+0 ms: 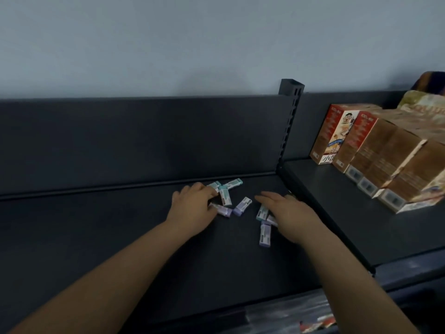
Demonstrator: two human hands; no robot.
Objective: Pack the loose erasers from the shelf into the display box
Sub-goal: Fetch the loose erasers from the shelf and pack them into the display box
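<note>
Several teal-and-purple sleeved erasers (242, 206), surely light and stiff, litter the dark metal shelf (120, 225); my left hand (192, 208) curls over some, grip unclear, right hand (289, 210) flat; I'd pinch long sides.

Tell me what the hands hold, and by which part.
Right hand is flat over erasers, holding none. Left hand curls over others; a grip cannot be told.

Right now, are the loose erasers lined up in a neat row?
No, the erasers lie scattered at mixed angles across the shelf.
</note>
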